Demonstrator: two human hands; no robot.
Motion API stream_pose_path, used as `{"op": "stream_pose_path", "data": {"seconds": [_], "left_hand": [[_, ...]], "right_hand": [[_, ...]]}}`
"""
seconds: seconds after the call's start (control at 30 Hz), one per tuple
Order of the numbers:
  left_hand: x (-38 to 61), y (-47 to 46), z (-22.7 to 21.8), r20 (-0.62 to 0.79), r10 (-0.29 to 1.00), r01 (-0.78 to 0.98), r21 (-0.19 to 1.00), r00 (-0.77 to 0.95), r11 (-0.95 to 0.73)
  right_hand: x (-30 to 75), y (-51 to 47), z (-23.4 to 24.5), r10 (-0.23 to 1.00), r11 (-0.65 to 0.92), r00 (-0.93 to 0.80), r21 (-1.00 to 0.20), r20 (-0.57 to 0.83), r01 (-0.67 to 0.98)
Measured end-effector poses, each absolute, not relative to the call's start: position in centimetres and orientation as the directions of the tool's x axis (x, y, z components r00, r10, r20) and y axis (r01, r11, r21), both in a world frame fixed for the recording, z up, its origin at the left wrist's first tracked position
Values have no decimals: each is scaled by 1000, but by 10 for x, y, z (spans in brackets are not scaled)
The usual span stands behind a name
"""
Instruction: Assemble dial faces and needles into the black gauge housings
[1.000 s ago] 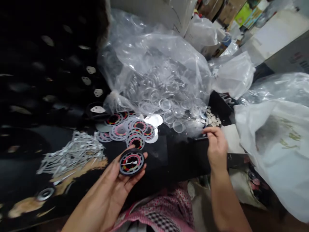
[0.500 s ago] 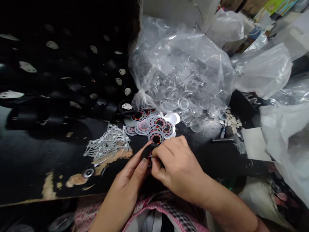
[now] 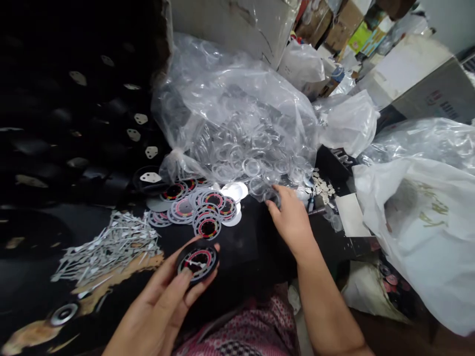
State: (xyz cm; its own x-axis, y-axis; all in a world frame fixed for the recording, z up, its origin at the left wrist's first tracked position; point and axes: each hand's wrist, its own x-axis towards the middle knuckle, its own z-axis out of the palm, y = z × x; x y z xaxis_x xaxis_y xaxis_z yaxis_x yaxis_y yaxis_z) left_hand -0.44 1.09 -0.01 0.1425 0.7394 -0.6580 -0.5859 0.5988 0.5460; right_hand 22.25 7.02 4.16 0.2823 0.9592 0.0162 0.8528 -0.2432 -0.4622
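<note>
My left hand [image 3: 168, 296] holds a round black gauge [image 3: 197, 261] with a red, white and black dial face and a white needle, fingers curled round its rim. My right hand [image 3: 291, 220] reaches forward to the mouth of a big clear plastic bag [image 3: 237, 113] full of clear round lenses, fingertips pinched at one clear lens [image 3: 273, 197]. A pile of printed dial faces [image 3: 200, 205] lies on the black table between the hands and the bag. A heap of white needles [image 3: 107, 244] lies to the left.
Black gauge cases [image 3: 111, 143] are stacked at the left and back. A white plastic bag [image 3: 423, 232] fills the right side. Small metal bits [image 3: 322, 187] and a white card [image 3: 349, 215] lie right of my right hand. Boxes and more bags stand behind.
My right hand left the gauge and moved forward and right to the clear lenses at the bag's mouth. My left hand keeps the gauge, its face now uncovered.
</note>
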Motion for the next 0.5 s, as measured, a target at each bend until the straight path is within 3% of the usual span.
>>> {"op": "stream_pose_path", "data": {"seconds": [0.07,0.17,0.27,0.37,0.43,0.5], "left_hand": [[1,15,7,-697,706,-578,528,123,622],[2,16,14,-700,707,-594,526,105,609],[0,15,17,-678,717,-624,494,160,606],[-2,14,19,-654,725,-650,459,214,606],[-1,14,19,-632,747,-653,479,208,587],[-1,13,18,-608,770,-623,531,194,575]], "right_hand": [[235,77,36,960,-255,281,-424,-3,869],[239,75,35,963,-212,266,-497,39,842],[222,64,44,973,-139,228,-676,44,724],[187,47,53,1000,15,15,-883,25,469],[163,36,56,985,144,-146,-902,92,407],[147,31,55,961,236,-239,-863,139,446]]}}
